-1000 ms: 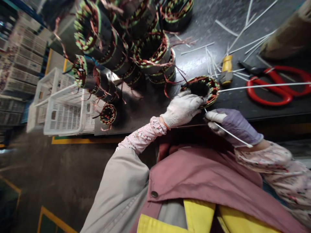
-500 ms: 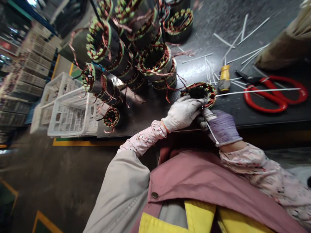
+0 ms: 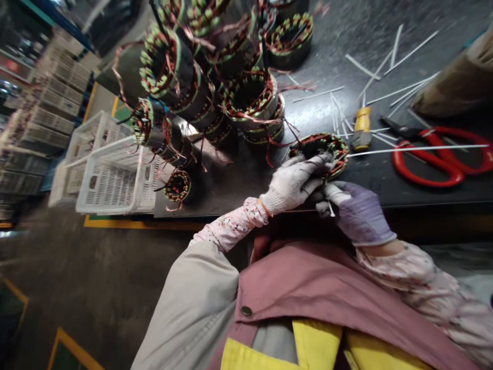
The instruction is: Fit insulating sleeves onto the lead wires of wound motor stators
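The left glove [image 3: 295, 184] hides part of the copper-wound stator [image 3: 321, 140].

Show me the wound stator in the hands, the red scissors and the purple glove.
Wound stator [image 3: 332, 144], head view, on the windings at its rim.
Red-handled scissors [image 3: 423, 174], head view, on the lower handle loop.
Purple glove [image 3: 358, 213], head view, on its back.

Dark workbench [image 3: 370, 191] with stators [image 3: 250, 100], red scissors [image 3: 431, 165]

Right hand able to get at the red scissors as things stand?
Probably yes: the right hand sits at the edge of the black bench, and only a thin white strip lies across the red scissors.
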Motion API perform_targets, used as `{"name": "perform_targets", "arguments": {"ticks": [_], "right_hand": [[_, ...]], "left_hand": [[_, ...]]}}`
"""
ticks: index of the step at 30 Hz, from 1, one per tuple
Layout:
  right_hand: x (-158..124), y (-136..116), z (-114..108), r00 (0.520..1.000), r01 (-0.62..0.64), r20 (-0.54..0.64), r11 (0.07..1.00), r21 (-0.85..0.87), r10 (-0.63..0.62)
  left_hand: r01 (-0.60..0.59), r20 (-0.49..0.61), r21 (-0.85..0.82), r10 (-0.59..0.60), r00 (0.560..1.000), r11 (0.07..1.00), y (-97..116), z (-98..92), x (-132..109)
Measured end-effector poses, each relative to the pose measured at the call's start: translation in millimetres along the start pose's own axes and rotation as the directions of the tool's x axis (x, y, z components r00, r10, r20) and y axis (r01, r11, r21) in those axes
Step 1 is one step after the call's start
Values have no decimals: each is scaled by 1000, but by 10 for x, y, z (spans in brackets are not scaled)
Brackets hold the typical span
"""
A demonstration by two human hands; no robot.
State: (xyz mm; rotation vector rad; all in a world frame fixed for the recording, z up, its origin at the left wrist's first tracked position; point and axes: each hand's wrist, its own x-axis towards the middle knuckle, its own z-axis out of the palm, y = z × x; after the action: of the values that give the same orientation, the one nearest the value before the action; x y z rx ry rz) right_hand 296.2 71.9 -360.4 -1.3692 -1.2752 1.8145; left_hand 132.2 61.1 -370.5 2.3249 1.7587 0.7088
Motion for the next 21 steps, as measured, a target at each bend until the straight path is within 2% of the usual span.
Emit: {"name": "perform_targets", "arguments": {"ticks": [2,5,7,9,11,15,21], "right_hand": [[-70,58,-53,999,5,-34,997,78,-2],[-198,139,-209,996,74,40,984,159,-81],[-207,178,-285,974,207,87,978,36,-210],[-154,192,-305,917,397,52,896,-196,-395],[-96,171,-283,867,472,-1,821,-323,-499],[-92,43,-224,931,348,-18,903,-252,-364],[23,-51,-179,944,284,-54,882,-376,-327]], "left_hand": [[17,8,-3,-17,1000,1000,7,-6,5],[13,23,-14,-12,1000,1000,9,-2,17],[20,7,-21,-20,1000,1000,5,19,29],[25,-20,-14,-25,999,1000,-1,51,41],[18,-52,3,-17,998,1000,-6,82,47],[-8,-118,37,12,993,999,-13,113,36],[-43,-144,67,52,988,997,-22,120,2]]}}
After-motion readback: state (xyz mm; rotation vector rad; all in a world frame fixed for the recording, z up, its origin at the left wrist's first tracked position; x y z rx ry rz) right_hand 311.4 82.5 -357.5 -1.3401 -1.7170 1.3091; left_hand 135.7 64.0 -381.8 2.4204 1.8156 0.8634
